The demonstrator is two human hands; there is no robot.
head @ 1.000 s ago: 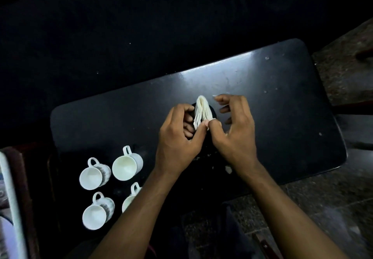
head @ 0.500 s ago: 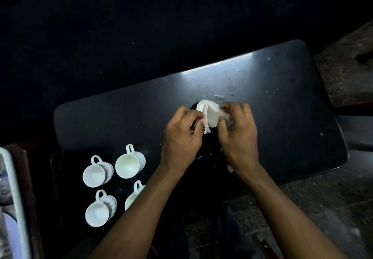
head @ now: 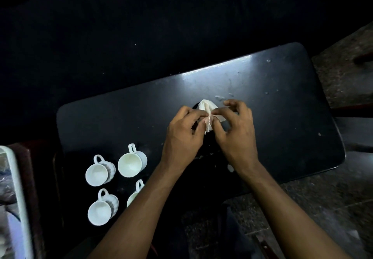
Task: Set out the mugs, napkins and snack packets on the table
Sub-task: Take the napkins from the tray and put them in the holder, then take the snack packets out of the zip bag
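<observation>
Over the middle of the black table, my left hand and my right hand pinch a bundle of white napkins between thumbs and fingertips. The napkins stand on edge and fan upward, sitting in a dark holder that I can barely make out beneath them. Several white mugs stand upright at the table's near left: one, one, one, and one partly hidden by my left forearm. No snack packets are visible.
A pale-rimmed tray or board lies at the far left on a dark reddish surface. Small white scraps dot the table near my right wrist. Stone floor shows at the right and below. The background is dark.
The napkin bundle was a tight upright fan; my fingers have since pulled its layers apart, so one sheet spreads to the right. Both hands stayed over the table's middle.
</observation>
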